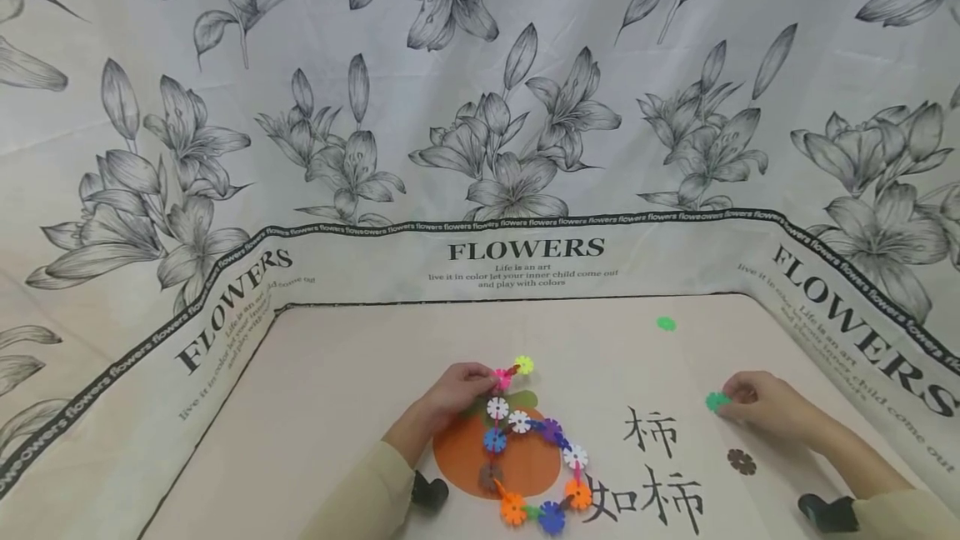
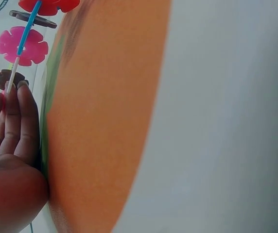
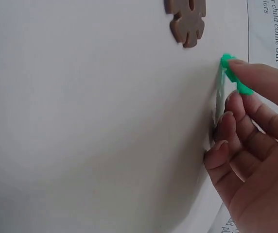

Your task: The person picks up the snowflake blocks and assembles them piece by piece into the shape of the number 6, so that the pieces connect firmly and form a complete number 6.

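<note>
Flower-shaped plastic interlocking discs are joined into a colourful chain [image 1: 552, 517] that forms a loop over the printed orange persimmon. At its upper end, my left hand [image 1: 461, 388] pinches a pink interlocking disc [image 1: 502, 378], and a yellow-green disc [image 1: 524, 366] sticks out beyond the fingertips. In the left wrist view, a brighter pink disc [image 2: 25, 46] stands past the fingers, while the pinched disc is mostly covered. Off to the right, my right hand [image 1: 765, 407] holds a loose green disc [image 3: 230, 68] between thumb and fingers, low over the mat. A brown disc [image 1: 742, 462] lies close below that hand.
Another bright green disc [image 1: 666, 323] lies farther back on the mat [image 1: 360, 357]. Black printed characters [image 1: 651, 432] run between the hands. White fabric walls [image 1: 525, 261] with flower prints rise at the back and both sides. Dark straps [image 1: 825, 513] show at the wrists.
</note>
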The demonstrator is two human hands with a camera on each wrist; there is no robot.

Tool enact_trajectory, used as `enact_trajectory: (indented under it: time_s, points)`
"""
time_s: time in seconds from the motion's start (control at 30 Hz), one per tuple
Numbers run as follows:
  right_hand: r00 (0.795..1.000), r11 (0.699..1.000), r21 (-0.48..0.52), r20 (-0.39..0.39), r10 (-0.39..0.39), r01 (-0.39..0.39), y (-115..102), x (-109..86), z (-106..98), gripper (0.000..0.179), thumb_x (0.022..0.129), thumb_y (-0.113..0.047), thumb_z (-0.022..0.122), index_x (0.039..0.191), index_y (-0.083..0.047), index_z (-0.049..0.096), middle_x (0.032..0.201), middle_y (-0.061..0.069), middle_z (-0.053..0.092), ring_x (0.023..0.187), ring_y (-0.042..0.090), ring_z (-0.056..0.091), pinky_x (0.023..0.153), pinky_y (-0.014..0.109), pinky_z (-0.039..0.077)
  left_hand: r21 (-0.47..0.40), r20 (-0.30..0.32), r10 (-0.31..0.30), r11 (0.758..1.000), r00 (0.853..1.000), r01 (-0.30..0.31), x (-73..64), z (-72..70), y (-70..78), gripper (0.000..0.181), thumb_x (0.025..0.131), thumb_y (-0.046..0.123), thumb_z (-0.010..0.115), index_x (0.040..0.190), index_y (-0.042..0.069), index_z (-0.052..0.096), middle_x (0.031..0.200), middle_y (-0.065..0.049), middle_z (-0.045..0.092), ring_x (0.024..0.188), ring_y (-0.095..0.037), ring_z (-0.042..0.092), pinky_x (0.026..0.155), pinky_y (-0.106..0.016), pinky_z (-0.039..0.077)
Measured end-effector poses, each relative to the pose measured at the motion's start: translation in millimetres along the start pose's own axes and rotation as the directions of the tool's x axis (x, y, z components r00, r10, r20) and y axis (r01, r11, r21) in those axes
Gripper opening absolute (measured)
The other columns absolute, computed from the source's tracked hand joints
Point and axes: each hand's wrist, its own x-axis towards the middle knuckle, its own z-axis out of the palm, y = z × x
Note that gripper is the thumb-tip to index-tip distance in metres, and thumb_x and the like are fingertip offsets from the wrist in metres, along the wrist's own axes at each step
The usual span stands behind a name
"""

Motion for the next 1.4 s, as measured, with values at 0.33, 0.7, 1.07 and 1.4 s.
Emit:
enact_trajectory:
  time_s: [0.33, 0.7, 1.07, 1.4]
  points:
    - [0.994, 0.994, 0.043, -0.032, -0.103, 0.104, -32, 9.7, 16, 0.019, 0.092, -0.029, 0.076, 0.095, -0.011, 0.071, 0.086, -0.001, 0.067, 0.077, 0.015, 0.060, 0.066, 0.027, 0.051, -0.006, 0.009, -0.008, 1.000, 1.000, 0.008, -0.1, -0.2, -0.8, 0.019, 0.103, 0.023, 0.063, 0.107, 0.006, 0.071, 0.097, -0.004, 0.072, 0.093, -0.018, 0.064, 0.093, -0.035, 0.055]
    - [0.962, 0.959, 0.080, -0.032, -0.271, 0.272, -104, 32.9, 47, 0.008, 0.092, -0.019, 0.076, 0.096, -0.013, 0.075, 0.087, -0.006, 0.071, 0.081, 0.012, 0.063, 0.072, 0.030, 0.054, -0.017, 0.031, 0.011, 1.000, 0.999, -0.011, -2.3, -2.1, -5.8, 0.022, 0.103, 0.023, 0.063, 0.117, 0.006, 0.065, 0.099, -0.004, 0.075, 0.094, -0.018, 0.068, 0.096, -0.039, 0.055]
    - [0.935, 0.924, 0.171, 0.035, -0.352, 0.342, -158, 70.1, 82, 0.008, 0.090, -0.012, 0.077, 0.096, -0.006, 0.077, 0.088, -0.002, 0.073, 0.076, 0.011, 0.065, 0.068, 0.025, 0.055, -0.018, 0.034, 0.022, 1.000, 0.999, -0.021, -2.6, -2.7, -3.9, 0.022, 0.103, 0.021, 0.063, 0.120, 0.007, 0.063, 0.098, -0.005, 0.076, 0.096, -0.019, 0.069, 0.101, -0.043, 0.052]
    - [0.922, 0.898, 0.240, 0.029, -0.386, 0.369, -173, 94.2, 100, 0.010, 0.088, -0.009, 0.077, 0.096, -0.002, 0.078, 0.087, 0.003, 0.075, 0.075, 0.014, 0.068, 0.068, 0.027, 0.057, -0.024, 0.041, 0.034, 0.999, 0.999, -0.033, -2.7, -3.9, -2.2, 0.021, 0.104, 0.022, 0.062, 0.120, 0.008, 0.064, 0.098, -0.005, 0.075, 0.096, -0.019, 0.069, 0.103, -0.044, 0.050]
